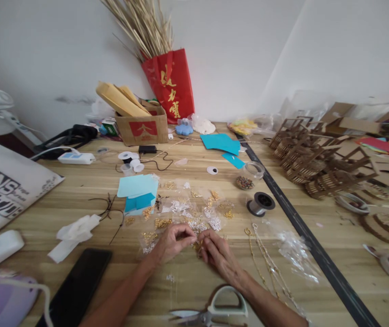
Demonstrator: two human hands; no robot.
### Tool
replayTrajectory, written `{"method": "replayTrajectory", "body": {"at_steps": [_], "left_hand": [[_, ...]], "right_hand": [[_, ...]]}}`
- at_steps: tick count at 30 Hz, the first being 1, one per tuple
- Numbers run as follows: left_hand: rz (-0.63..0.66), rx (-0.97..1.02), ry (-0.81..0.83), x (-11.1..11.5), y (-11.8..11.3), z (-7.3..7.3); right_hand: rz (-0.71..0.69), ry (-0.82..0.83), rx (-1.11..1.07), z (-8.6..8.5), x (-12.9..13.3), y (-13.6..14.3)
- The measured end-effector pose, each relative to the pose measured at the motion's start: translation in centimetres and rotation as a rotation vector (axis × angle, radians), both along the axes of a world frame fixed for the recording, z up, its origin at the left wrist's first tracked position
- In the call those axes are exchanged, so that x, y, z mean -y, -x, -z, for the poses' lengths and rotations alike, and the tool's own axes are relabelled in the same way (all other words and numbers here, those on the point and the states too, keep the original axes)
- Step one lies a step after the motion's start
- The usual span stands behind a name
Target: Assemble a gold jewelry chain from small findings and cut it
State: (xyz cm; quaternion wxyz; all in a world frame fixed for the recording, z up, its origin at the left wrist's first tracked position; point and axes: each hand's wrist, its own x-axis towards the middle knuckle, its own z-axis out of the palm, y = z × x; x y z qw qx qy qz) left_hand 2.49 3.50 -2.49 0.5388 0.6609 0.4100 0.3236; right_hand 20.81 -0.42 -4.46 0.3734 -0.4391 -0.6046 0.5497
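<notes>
My left hand [177, 242] and my right hand [219, 254] meet fingertip to fingertip at the middle of the wooden table, both pinched closed. Something small and gold-coloured shows under the right fingers, too small to name; whatever sits between the left fingertips is hidden. Just beyond the hands lie small bags of gold [163, 222] and silver jewellery findings [197, 225]. To the right of my right hand, gold and silver chains [261, 254] stretch toward the front edge. Scissors with pale handles [228, 302] rest close by my right forearm.
A wire spool [260, 204] and a clear jar of beads [245, 181] stand at right. Crumpled clear bags [298, 252] lie beyond the chains. Brown wooden baskets [317, 159] crowd the far right. A black phone [78, 286] and white tissue [75, 234] lie left; blue card [221, 143] lies behind.
</notes>
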Motion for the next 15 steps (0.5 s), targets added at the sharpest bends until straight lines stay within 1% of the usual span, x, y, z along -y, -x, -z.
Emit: {"method": "replayTrajectory", "body": {"at_steps": [7, 12, 15], "left_hand": [[0.008, -0.014, -0.023, 0.09, -0.13, -0.49], [0.021, -0.019, -0.044, 0.05, -0.17, -0.22], [0.027, -0.014, -0.053, 0.02, -0.19, -0.07]], "right_hand": [[-0.012, -0.059, -0.004, -0.12, 0.03, 0.05], [0.022, -0.119, 0.065, -0.04, -0.04, 0.20], [0.025, -0.120, 0.089, 0.24, -0.02, 0.22]]}}
